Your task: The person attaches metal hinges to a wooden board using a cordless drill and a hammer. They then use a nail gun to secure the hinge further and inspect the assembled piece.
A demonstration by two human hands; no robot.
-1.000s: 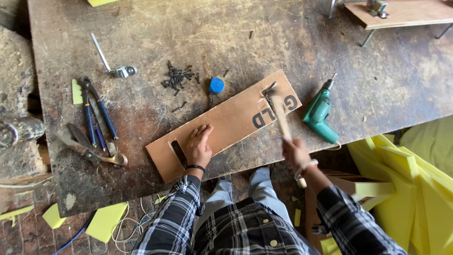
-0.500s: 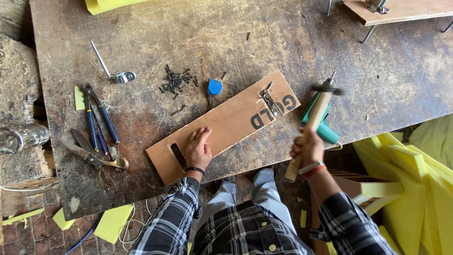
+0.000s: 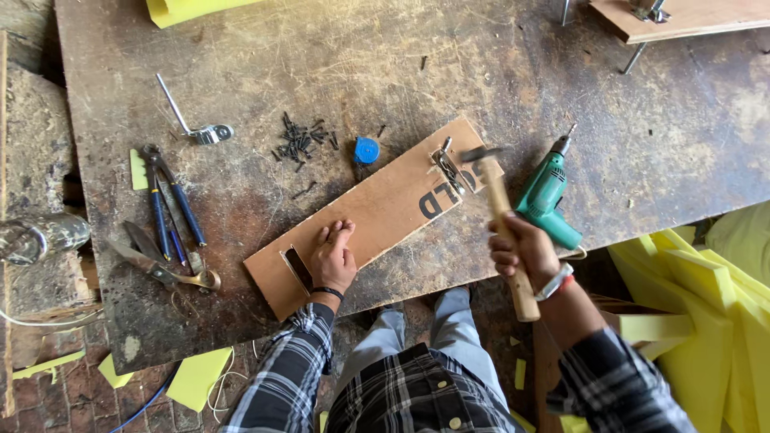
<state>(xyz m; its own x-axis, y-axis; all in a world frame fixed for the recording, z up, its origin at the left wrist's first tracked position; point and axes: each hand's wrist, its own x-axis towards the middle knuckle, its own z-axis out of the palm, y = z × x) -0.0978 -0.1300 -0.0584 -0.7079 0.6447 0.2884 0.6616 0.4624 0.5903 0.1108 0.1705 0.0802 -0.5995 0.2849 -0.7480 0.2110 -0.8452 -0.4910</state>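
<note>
A brown wooden board [image 3: 385, 210] with dark lettering lies slantwise on the worn workbench [image 3: 481, 72]. My left hand [image 3: 334, 258] presses flat on its near end, beside a metal hinge [image 3: 295, 269]. My right hand [image 3: 523, 250] grips the wooden handle of a hammer [image 3: 496, 200]. The hammer's head is blurred and sits over a second metal hinge [image 3: 446, 166] at the board's far end.
A green electric drill [image 3: 549, 195] lies right of the board. A pile of dark screws [image 3: 301, 143] and a blue cap [image 3: 366, 150] sit behind it. Blue-handled pliers [image 3: 168, 204], scissors [image 3: 160, 265] and a metal latch [image 3: 196, 124] lie left. Yellow foam [image 3: 690, 305] is piled right.
My right hand raised the hammer away from the board, then swung it back down onto the far hinge. My left hand stayed flat on the board.
</note>
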